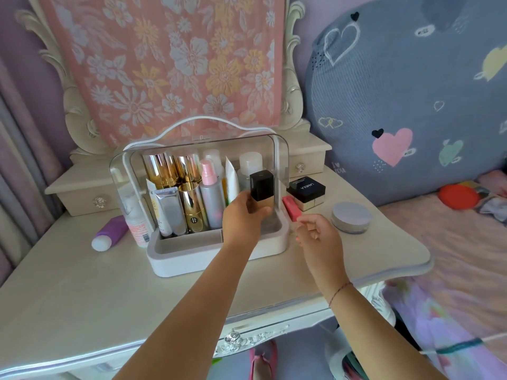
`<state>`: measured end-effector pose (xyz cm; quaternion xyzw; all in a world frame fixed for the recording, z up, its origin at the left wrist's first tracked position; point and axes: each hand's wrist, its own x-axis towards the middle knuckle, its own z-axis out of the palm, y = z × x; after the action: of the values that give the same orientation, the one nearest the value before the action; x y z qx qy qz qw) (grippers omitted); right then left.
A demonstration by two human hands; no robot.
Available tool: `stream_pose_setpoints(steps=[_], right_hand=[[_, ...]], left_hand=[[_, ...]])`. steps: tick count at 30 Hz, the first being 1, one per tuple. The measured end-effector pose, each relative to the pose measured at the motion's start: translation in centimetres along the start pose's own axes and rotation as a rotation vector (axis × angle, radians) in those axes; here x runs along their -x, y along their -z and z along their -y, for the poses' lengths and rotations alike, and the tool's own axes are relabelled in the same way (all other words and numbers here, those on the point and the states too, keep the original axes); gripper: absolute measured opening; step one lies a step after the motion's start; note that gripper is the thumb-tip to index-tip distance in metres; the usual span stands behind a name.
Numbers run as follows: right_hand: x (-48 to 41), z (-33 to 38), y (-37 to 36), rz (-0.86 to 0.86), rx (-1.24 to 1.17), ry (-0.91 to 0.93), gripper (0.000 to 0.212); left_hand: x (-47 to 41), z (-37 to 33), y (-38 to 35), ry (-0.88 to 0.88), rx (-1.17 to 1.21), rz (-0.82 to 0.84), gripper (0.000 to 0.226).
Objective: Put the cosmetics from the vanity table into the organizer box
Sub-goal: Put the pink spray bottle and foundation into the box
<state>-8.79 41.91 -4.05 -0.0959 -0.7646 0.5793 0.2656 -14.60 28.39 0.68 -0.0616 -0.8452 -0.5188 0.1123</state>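
Lilac wall (pixel 11 37) — floral cloth (pixel 164 64), heart-print cushion (pixel 411 78), bed (pixel 439 242).

Single head-worn view, wide-angle, facing forward and down over the bench (pixel 82 283) from its front edge. Close in: the bench fills the lower frame, organizer box (pixel 175 260) near centre. Edges bow, probably lens distortion.

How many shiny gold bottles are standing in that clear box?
3. One gold bottle stands back left in the organizer box, a second right beside it, a third in front of them. Others may be hidden behind the front row.
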Motion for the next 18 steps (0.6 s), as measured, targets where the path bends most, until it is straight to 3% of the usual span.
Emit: stream_pose_setpoints(steps=[12,18], right_hand=[[0.0,-0.2,0.2,0.015,0.038,-0.026,0.01],[0.1,0.3,0.3,0.015,0.046,-0.011,0.011]], left_hand=[[0.4,-0.7,-0.5,0.013,-0.081,-0.148,0.025],[1.1,0.1,1.3,0.036,-0.08,-0.251,0.013]])
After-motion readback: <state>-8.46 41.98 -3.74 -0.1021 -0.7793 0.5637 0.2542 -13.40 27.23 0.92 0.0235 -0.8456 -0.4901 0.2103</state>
